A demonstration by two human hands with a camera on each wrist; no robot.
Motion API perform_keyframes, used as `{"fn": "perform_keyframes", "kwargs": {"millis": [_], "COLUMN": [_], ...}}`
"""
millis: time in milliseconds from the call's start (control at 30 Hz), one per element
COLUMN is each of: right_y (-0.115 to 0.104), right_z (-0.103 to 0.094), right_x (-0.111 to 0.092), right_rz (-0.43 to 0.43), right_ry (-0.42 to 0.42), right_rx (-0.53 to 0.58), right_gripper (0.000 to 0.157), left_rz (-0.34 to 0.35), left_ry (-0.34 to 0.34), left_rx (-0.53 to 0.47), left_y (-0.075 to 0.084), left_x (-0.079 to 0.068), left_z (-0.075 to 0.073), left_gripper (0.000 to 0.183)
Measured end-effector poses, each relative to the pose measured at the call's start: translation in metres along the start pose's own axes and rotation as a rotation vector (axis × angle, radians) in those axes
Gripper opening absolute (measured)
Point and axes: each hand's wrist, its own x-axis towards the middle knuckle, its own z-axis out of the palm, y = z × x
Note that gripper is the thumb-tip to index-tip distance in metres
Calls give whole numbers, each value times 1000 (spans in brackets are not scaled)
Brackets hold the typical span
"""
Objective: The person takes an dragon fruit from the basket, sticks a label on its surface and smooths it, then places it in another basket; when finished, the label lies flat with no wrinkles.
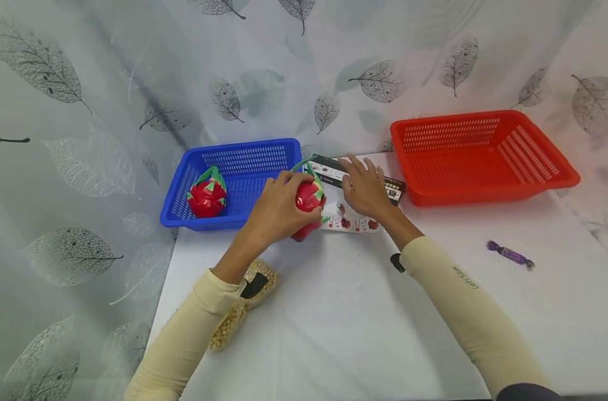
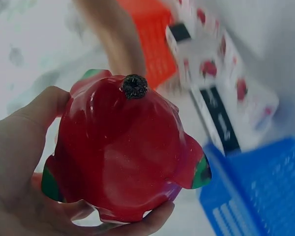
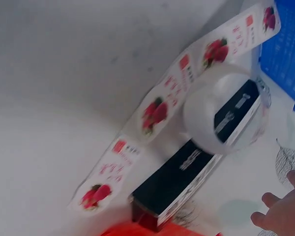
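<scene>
My left hand [image 1: 279,209] holds a glossy red dragon fruit [image 1: 310,196] with green-tipped scales, fingers and thumb around its sides. The left wrist view shows the dark stem end of this dragon fruit [image 2: 123,152] up close. My right hand [image 1: 366,189] is spread over the long black-and-white box [image 3: 174,177] and the roll of labels [image 3: 157,115], holding nothing. Whether it touches the box is unclear. Dragon fruit pictures are printed on the label strip, whose loose end lies across the white table. A second dragon fruit [image 1: 207,198] sits in the blue basket [image 1: 234,223].
A red basket [image 1: 469,196] stands at the back right. On the table's right side lies a purple wrapped candy [image 1: 510,254]. Beneath my left forearm is a clear bag of yellow kernels [image 1: 229,326]. A leaf-patterned curtain [image 1: 304,72] hangs behind the table.
</scene>
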Motion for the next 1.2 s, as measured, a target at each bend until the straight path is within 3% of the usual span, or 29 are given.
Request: {"fn": "perform_keyframes", "kwargs": {"millis": [200,400,600,900,1200], "right_y": [21,24,27,53,78], "right_z": [-9,-11,-10,-1,-8], "right_x": [-10,-18,-24,-55,-86], "right_rz": [29,35,28,1,-10], "right_ry": [-9,-10,-28,-131,-118], "right_rx": [-8,-21,-57,-128,-143], "right_gripper": [61,62,64,66,66], "left_rz": [11,43,51,88,122], "left_ry": [-83,-145,-189,-167,-164], "left_rx": [-1,25,38,95,118], "left_y": [15,14,12,12,12], "left_x": [-10,-20,-37,-47,-50], "left_z": [38,82,112,125,124], "left_gripper": [67,64,61,61,59]}}
